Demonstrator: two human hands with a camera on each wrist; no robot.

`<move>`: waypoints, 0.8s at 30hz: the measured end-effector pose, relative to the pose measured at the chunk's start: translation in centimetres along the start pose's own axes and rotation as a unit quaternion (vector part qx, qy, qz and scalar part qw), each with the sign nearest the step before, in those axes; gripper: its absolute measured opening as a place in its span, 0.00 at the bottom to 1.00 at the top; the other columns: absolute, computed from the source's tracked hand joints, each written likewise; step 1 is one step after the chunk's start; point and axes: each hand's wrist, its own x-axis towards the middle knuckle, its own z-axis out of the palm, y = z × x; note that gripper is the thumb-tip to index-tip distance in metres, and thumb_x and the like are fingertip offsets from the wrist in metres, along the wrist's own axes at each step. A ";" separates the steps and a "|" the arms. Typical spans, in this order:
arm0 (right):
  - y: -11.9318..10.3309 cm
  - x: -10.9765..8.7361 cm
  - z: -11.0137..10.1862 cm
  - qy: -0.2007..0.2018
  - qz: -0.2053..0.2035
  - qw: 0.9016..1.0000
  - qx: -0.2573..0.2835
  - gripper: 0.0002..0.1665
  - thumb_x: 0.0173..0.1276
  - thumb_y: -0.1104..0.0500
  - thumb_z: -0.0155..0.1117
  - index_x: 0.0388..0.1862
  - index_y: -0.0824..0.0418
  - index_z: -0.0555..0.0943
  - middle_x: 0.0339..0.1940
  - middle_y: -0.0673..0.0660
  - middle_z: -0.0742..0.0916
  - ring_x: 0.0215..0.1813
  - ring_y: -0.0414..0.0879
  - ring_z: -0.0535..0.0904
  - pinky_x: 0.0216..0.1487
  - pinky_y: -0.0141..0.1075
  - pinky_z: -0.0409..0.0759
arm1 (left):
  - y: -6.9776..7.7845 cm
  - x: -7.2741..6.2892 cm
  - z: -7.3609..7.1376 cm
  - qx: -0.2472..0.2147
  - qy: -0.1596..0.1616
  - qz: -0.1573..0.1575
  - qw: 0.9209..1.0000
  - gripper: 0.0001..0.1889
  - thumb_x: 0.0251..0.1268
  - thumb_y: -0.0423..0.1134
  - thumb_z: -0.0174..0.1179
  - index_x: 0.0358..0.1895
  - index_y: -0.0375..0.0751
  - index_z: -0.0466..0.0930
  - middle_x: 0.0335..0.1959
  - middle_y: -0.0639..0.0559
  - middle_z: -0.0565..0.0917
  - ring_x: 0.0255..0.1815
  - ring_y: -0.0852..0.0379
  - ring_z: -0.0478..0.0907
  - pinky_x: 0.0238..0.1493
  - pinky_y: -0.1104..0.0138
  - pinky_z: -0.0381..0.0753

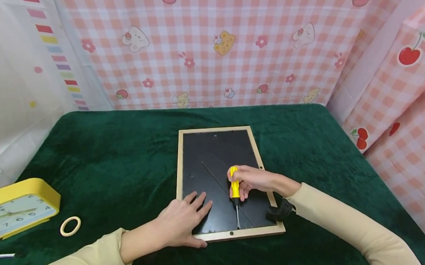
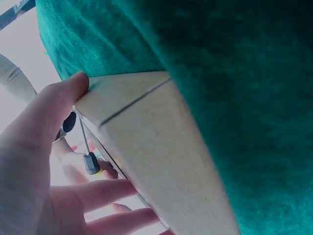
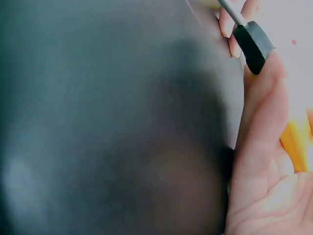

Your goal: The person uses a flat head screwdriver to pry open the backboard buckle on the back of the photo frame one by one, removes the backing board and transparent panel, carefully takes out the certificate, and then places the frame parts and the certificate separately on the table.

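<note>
A black board with a pale wooden frame [image 1: 220, 235] lies flat on the green cloth. My left hand [image 1: 182, 218] rests on its lower left corner, fingers spread over the black panel [image 1: 213, 148] and thumb along the bottom edge. The left wrist view shows this thumb [image 2: 66, 93] against the wood near a corner joint. My right hand [image 1: 251, 180] grips the yellow handle of a screwdriver [image 1: 235, 187]. Its shaft points down, the tip close to the panel's lower edge; whether it touches cannot be told. In the right wrist view, the black collar [image 3: 254, 46] shows past the thumb.
At the left stand a yellow clock [image 1: 27, 204] and a pale ring [image 1: 70, 226]. White cable-like pieces [image 1: 2, 256] lie at the lower left edge. Dark round spots [image 1: 232, 233] mark the wooden frame. A checked curtain [image 1: 194, 50] hangs behind the table.
</note>
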 end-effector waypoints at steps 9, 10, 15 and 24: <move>-0.1 0.3 0.4 -0.006 0.004 1.000 -0.012 0.12 0.66 0.59 0.43 0.42 0.69 0.62 0.30 0.65 0.82 0.19 0.46 0.77 0.24 0.31 0.76 | 0.1 0.1 0.1 0.001 0.004 0.000 1.000 0.44 0.41 0.73 0.51 0.60 0.47 0.68 0.58 0.45 0.69 0.53 0.46 0.69 0.33 0.62 0.78; -0.2 0.5 0.5 -0.011 0.002 1.000 -0.019 0.12 0.66 0.59 0.43 0.41 0.69 0.62 0.29 0.65 0.82 0.18 0.45 0.77 0.24 0.31 0.75 | 0.1 0.1 0.1 0.001 0.007 0.001 1.000 0.44 0.41 0.73 0.51 0.60 0.47 0.68 0.58 0.45 0.69 0.53 0.46 0.69 0.33 0.62 0.78; -0.5 0.6 0.8 -0.021 -0.009 0.999 -0.040 0.11 0.67 0.61 0.42 0.40 0.69 0.62 0.29 0.65 0.82 0.17 0.45 0.76 0.22 0.31 0.75 | 0.2 0.1 0.2 0.002 0.016 0.007 1.000 0.44 0.42 0.73 0.50 0.60 0.46 0.68 0.58 0.45 0.68 0.53 0.45 0.69 0.32 0.63 0.78; -1.6 -1.4 2.2 0.041 -0.116 0.983 -0.134 0.06 0.67 0.65 0.41 0.39 0.69 0.64 0.27 0.61 0.82 0.18 0.52 0.77 0.22 0.35 0.76 | -0.1 -0.2 0.1 -0.004 0.010 -0.001 1.000 0.44 0.42 0.73 0.50 0.60 0.46 0.68 0.58 0.44 0.68 0.54 0.45 0.69 0.33 0.62 0.78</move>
